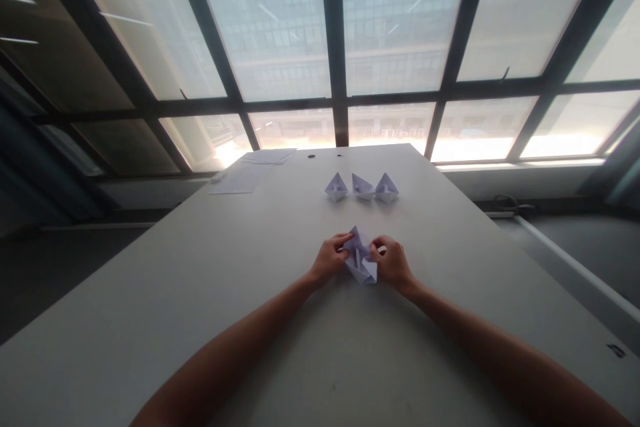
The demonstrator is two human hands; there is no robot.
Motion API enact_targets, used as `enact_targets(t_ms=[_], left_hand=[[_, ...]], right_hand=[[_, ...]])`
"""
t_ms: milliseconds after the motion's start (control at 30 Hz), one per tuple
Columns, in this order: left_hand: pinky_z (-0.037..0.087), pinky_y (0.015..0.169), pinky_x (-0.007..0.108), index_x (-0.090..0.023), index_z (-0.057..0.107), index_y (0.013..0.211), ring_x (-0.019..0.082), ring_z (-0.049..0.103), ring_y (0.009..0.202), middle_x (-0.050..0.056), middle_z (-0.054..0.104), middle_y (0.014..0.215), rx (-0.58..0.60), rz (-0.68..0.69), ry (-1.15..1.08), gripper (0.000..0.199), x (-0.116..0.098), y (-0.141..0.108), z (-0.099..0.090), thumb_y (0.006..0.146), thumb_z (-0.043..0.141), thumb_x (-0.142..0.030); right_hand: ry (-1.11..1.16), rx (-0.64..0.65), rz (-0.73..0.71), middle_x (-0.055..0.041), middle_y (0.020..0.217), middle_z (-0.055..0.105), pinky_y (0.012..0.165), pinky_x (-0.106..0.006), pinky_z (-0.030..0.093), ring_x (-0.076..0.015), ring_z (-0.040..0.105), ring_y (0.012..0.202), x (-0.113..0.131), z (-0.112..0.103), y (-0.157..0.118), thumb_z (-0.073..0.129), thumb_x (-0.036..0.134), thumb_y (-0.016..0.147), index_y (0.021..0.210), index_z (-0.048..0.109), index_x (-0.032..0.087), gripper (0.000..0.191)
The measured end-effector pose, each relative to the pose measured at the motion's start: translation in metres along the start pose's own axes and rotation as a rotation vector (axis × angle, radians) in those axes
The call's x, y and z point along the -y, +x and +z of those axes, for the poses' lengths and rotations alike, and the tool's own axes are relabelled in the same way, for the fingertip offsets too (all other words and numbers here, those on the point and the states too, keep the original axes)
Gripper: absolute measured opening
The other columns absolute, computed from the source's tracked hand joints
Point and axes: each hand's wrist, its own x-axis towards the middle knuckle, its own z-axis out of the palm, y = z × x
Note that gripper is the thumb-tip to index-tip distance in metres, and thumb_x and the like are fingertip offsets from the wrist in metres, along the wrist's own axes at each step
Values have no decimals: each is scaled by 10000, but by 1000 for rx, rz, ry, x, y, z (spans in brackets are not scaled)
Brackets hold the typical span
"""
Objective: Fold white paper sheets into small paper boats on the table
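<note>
A white folded paper boat (358, 267) is between my two hands, over the middle of the white table. My left hand (331, 257) grips its left side, fingers on the upper edge and thumb nearer me. My right hand (393, 261) pinches the boat's right edge between thumb and forefinger, with the other fingers curled. Beyond my hands stand three finished-looking paper boats in a row: a left boat (337, 188), a middle boat (363, 187) and a right boat (387, 188).
Flat white paper sheets (235, 180) lie at the far left of the table (165, 293). Two small dark round spots, one a larger disc (311, 156), sit near the far edge. Large framed windows (280, 27) rise behind the table.
</note>
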Motion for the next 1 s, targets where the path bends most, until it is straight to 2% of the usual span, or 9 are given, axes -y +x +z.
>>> enact_targets(t_ms=[200, 367, 467, 533, 633, 700, 767, 900, 1000], left_hand=[[586, 789, 302, -207, 580, 1373, 211, 665, 1002, 121, 478, 1435, -69, 53, -76, 584, 6, -2, 4, 798, 624, -114], [581, 775, 298, -235, 537, 1414, 186, 676, 940, 118, 506, 1415, -92, 23, -182, 618, 4, -2, 2, 814, 667, -162], [576, 773, 308, -225, 516, 1433, 205, 677, 951, 133, 544, 1400, -129, -62, -268, 682, 1, -1, -1, 785, 725, -186], [576, 754, 319, -215, 462, 1474, 211, 684, 911, 148, 618, 1312, -133, -132, -349, 782, 0, -1, -1, 754, 765, -191], [580, 738, 333, -214, 393, 1516, 217, 691, 864, 153, 664, 1241, -112, -183, -456, 907, -1, -1, -1, 711, 809, -190], [584, 765, 340, -244, 384, 1520, 226, 692, 907, 151, 613, 1327, -93, -177, -479, 942, -2, -1, -1, 694, 833, -204], [580, 820, 345, -268, 391, 1516, 244, 681, 991, 140, 539, 1421, -74, -159, -473, 948, -3, -1, -1, 688, 851, -240], [564, 885, 365, -270, 339, 1540, 295, 640, 1109, 134, 463, 1495, -31, -152, -497, 1027, -8, -4, -1, 668, 882, -301], [551, 919, 380, -266, 294, 1556, 306, 606, 1169, 135, 407, 1537, -15, -143, -553, 1087, -12, -4, -2, 650, 895, -286]], right_hand=[[217, -162, 18, -55, 784, 645, 598, -282, 501, -175, 602, 654, 3, -1, 4, 466, 433, 883, 852, 573, 184, 273], [278, -223, 190, -55, 725, 630, 534, -279, 468, -189, 577, 618, -10, -3, 12, 472, 494, 840, 828, 570, 192, 317], [234, -203, 208, -71, 732, 643, 560, -285, 459, -200, 578, 654, -18, -6, 15, 491, 492, 812, 782, 592, 182, 327], [224, -189, 189, -78, 750, 655, 598, -292, 466, -206, 587, 684, -19, -7, 15, 495, 478, 816, 781, 602, 174, 325], [273, -128, 203, -75, 760, 678, 582, -289, 468, -198, 600, 658, -13, -6, 12, 538, 473, 816, 865, 612, 161, 324], [359, -18, 239, -65, 767, 700, 540, -279, 464, -185, 604, 604, -8, -6, 9, 594, 466, 793, 988, 611, 155, 368], [406, 84, 247, -58, 774, 716, 528, -269, 464, -178, 614, 589, -3, -5, 8, 650, 436, 757, 1029, 625, 151, 395], [344, 102, 234, -70, 728, 713, 529, -267, 454, -194, 627, 622, -3, -5, 7, 693, 415, 722, 783, 690, 121, 300], [494, 115, 304, -87, 755, 727, 547, -297, 491, -215, 651, 632, -9, -8, 10, 727, 457, 699, 796, 709, 117, 354]])
